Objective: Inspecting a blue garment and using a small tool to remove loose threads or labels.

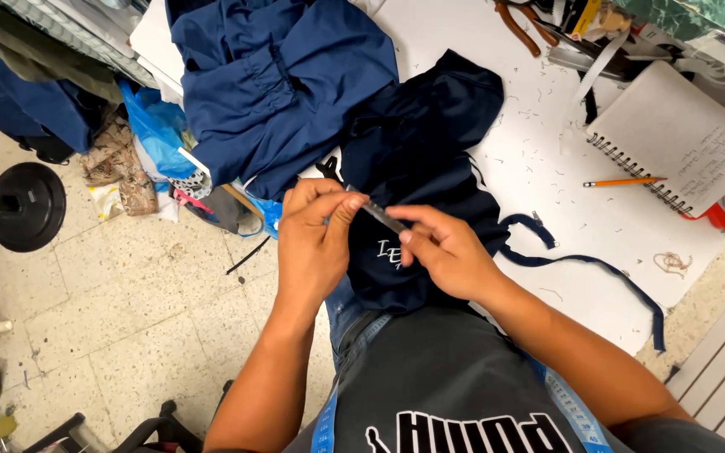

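The thin grey strip (382,218), seemingly a zipper length, lies pinched between both hands above the person's lap, its long axis slanting from upper left down to lower right. The left hand (312,243) grips its upper end with thumb and fingers closed; the right hand (446,252) clamps the lower end. Just beneath sits the dark navy garment (421,159) draped over the white table (539,159) edge. Farther right, well apart, lie an orange pencil (623,181) and a spiral notebook (673,134).

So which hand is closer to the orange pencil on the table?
Right. The right hand sits below and left of the orange pencil, with bare white table between them. The left hand is farther left, beyond the right hand; together they pinch a thin strip.
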